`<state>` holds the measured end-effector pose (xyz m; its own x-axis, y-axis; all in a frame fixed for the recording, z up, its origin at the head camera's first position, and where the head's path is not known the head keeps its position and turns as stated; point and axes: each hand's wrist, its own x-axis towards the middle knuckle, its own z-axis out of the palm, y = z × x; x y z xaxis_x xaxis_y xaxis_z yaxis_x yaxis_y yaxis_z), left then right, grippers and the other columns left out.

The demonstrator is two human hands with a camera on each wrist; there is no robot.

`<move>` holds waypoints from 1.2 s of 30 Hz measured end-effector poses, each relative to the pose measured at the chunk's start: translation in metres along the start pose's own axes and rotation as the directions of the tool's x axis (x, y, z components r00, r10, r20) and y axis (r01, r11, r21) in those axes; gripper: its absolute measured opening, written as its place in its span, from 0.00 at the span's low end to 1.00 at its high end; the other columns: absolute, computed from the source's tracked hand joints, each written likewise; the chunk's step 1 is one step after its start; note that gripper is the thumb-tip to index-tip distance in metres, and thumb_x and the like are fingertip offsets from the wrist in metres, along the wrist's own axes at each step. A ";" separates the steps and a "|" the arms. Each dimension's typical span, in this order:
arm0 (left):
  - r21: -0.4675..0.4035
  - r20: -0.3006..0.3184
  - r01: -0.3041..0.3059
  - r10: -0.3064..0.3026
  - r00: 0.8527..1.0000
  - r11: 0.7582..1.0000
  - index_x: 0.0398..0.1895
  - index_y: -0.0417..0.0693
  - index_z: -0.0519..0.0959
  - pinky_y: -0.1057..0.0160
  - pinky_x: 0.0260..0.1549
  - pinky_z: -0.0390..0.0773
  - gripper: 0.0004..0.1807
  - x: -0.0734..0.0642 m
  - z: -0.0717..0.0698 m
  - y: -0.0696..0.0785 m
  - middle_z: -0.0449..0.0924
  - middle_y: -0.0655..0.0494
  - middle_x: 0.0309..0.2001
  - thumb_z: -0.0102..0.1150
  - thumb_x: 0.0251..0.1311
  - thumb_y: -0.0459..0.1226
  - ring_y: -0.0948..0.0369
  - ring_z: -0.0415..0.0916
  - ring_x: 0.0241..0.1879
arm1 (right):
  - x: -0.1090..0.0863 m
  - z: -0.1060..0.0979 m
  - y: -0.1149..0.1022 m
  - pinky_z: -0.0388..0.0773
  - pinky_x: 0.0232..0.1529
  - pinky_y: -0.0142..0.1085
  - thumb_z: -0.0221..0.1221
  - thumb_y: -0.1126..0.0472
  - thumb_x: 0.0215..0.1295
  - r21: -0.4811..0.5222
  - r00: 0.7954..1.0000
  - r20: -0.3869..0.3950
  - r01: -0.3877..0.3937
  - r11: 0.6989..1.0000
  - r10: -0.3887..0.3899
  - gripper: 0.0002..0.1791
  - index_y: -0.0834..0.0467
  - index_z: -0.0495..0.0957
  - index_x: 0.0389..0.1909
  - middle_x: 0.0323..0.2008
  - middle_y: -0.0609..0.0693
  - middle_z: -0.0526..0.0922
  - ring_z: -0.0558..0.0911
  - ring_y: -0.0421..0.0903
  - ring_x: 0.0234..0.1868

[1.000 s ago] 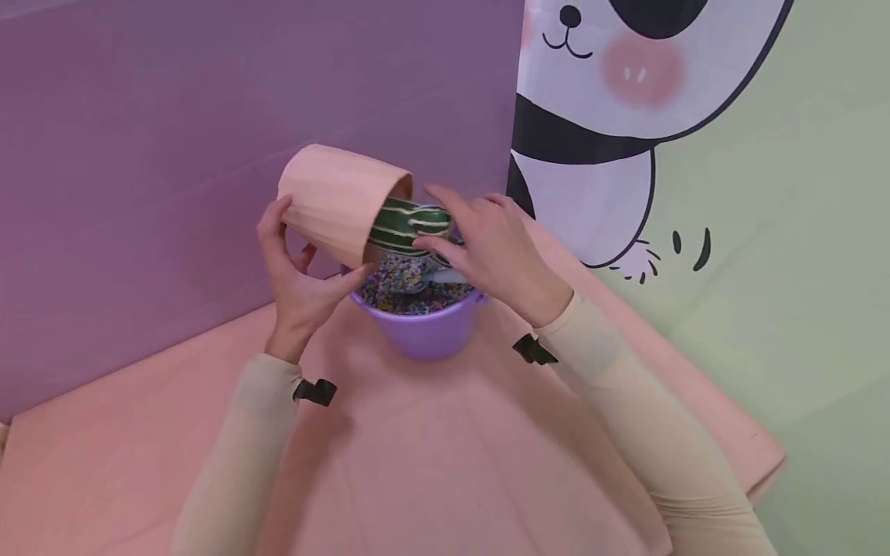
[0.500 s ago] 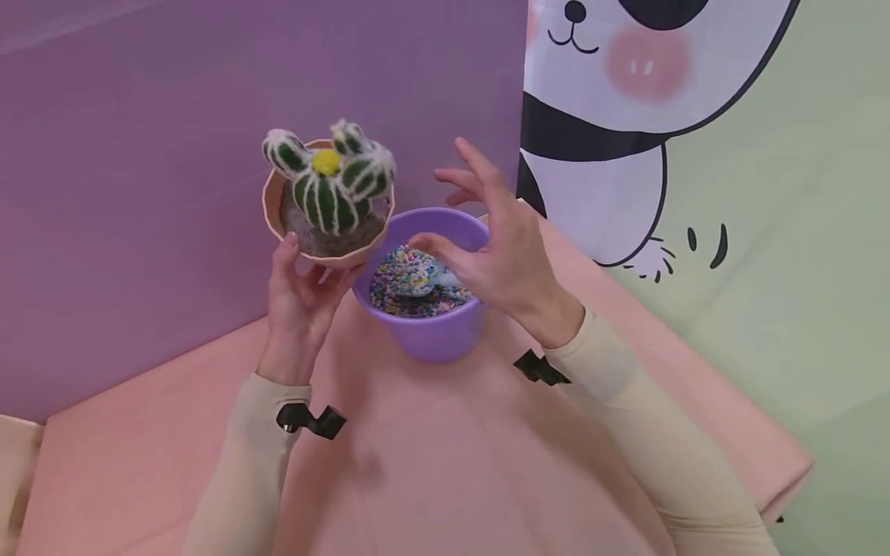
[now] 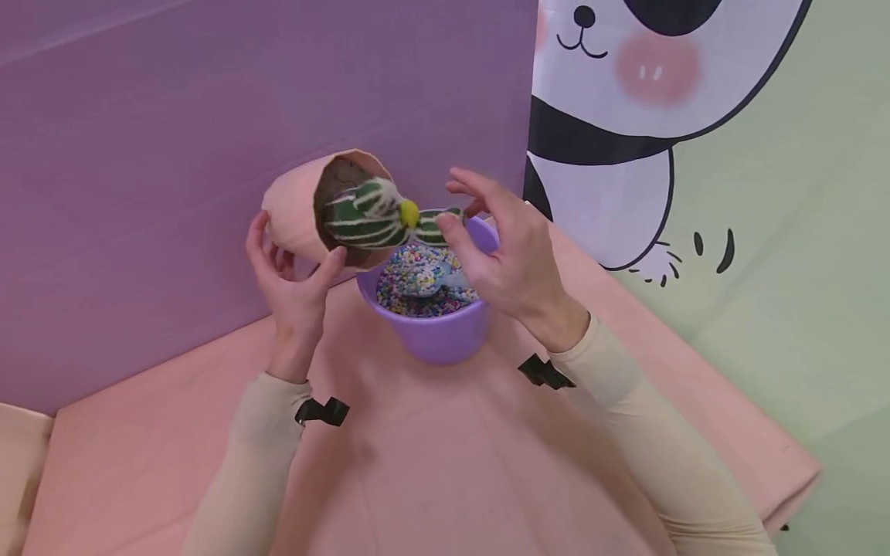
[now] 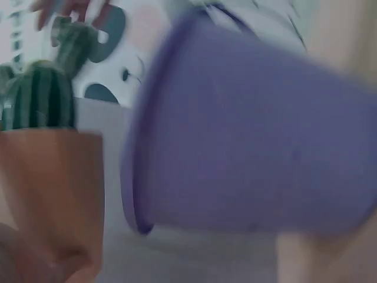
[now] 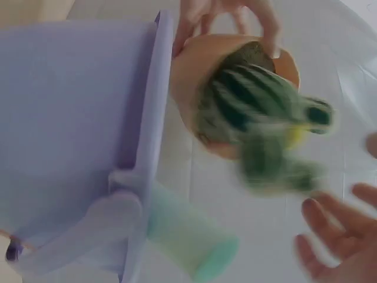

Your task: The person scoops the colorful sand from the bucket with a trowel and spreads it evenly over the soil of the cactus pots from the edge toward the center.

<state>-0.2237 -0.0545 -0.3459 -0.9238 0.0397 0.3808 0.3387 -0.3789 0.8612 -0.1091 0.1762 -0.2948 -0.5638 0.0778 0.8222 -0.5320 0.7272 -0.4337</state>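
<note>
My left hand (image 3: 292,297) grips a peach pot (image 3: 295,205) and holds it on its side over the left rim of a purple bucket (image 3: 441,336). From the pot's mouth a green cactus (image 3: 354,224) with white ribs and a yellow flower points right. My right hand (image 3: 518,262) is raised above the bucket's right side. Its thumb overlaps the cactus tip in the head view, while the right wrist view shows its spread fingers (image 5: 330,221) a little apart from the blurred cactus (image 5: 253,94). Small colourful beads (image 3: 396,289) and a pale blue scoop (image 3: 455,282) lie inside the bucket.
The bucket stands on a pink cloth-covered table (image 3: 431,448), close to a purple wall (image 3: 208,100). To the right is a green wall with a panda picture (image 3: 601,201). The scoop's handle (image 5: 191,230) sticks out past the bucket rim in the right wrist view.
The pot was tipped over the bucket, then turned up towards the camera, and is now tipped sideways to the right again. My right hand came away from the cactus and stays near it.
</note>
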 end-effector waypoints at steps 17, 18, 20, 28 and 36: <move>0.388 0.225 -0.594 0.553 0.803 0.705 0.64 0.52 0.77 0.54 0.59 0.82 0.47 0.006 -0.010 -0.029 0.58 0.47 0.76 0.88 0.32 0.42 0.52 0.63 0.75 | -0.005 -0.001 0.011 0.81 0.54 0.58 0.74 0.48 0.63 -0.392 0.863 0.414 -0.116 0.912 0.288 0.36 0.61 0.78 0.68 0.60 0.59 0.88 0.88 0.60 0.53; 0.386 0.214 -0.596 0.560 0.800 0.704 0.63 0.51 0.77 0.54 0.58 0.82 0.47 0.005 -0.010 -0.029 0.58 0.46 0.75 0.87 0.32 0.42 0.52 0.63 0.75 | -0.005 -0.001 0.011 0.81 0.54 0.58 0.74 0.48 0.62 -0.397 0.858 0.421 -0.117 0.910 0.293 0.36 0.61 0.78 0.68 0.59 0.59 0.88 0.88 0.60 0.52; 0.369 0.175 -0.582 0.561 0.809 0.725 0.64 0.49 0.76 0.54 0.57 0.83 0.47 0.003 -0.009 -0.029 0.58 0.47 0.75 0.87 0.33 0.41 0.50 0.64 0.74 | -0.006 -0.001 0.012 0.80 0.53 0.59 0.74 0.48 0.62 -0.401 0.852 0.428 -0.119 0.908 0.300 0.36 0.60 0.78 0.68 0.58 0.59 0.89 0.88 0.60 0.52; -0.041 -0.159 -0.109 0.101 0.982 0.993 0.75 0.52 0.61 0.59 0.52 0.87 0.46 -0.017 -0.016 0.002 0.68 0.50 0.70 0.75 0.55 0.30 0.53 0.72 0.67 | -0.011 0.019 0.008 0.83 0.59 0.48 0.79 0.52 0.58 -0.051 0.951 0.272 -0.142 0.989 0.150 0.52 0.60 0.63 0.80 0.64 0.58 0.84 0.87 0.55 0.55; -0.348 -0.102 0.416 -0.475 0.874 0.840 0.81 0.74 0.51 0.51 0.62 0.84 0.40 -0.069 -0.026 0.030 0.55 0.51 0.76 0.60 0.72 0.53 0.49 0.63 0.70 | -0.037 0.062 -0.020 0.81 0.65 0.47 0.81 0.51 0.55 0.214 0.940 0.325 -0.182 0.960 0.106 0.59 0.55 0.57 0.83 0.73 0.55 0.76 0.82 0.50 0.64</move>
<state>-0.1549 -0.0920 -0.3551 -0.9865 0.1205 -0.1109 -0.1621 -0.6239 0.7645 -0.1170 0.1165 -0.3390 -0.7914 -0.0717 0.6070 -0.5431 0.5383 -0.6444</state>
